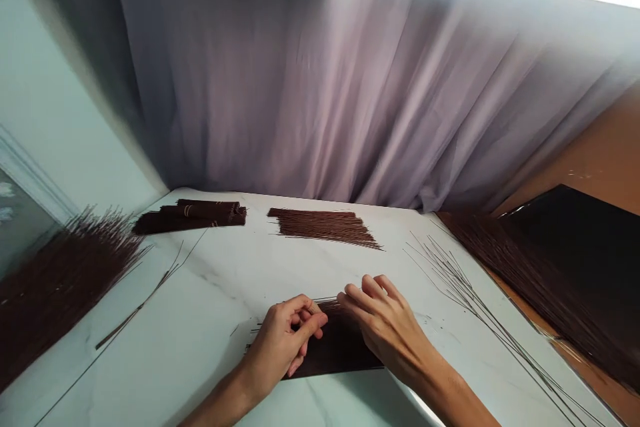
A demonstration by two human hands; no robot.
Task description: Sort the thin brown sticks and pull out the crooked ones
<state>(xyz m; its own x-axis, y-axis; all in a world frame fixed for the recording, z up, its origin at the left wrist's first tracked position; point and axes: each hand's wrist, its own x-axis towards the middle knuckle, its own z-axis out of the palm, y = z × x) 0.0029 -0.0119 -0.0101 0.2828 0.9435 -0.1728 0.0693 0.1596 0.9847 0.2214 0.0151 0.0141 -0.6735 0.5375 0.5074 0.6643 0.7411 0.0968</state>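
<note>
A flat pile of thin dark brown sticks (340,350) lies on the white marble table (210,320) near the front edge. My left hand (283,340) rests on the pile's left end with fingers curled onto the sticks. My right hand (383,327) lies over the pile's right end, fingers bent and pressed on the stick tips. Both hands bracket the pile between them.
Tied bundles of sticks (193,215) sit at the back left, a loose spread of sticks (325,227) at the back middle. A big heap (55,280) lies at the left, another (540,287) at the right edge. Thin bare sticks (465,293) fan out right. A grey curtain (350,93) hangs behind.
</note>
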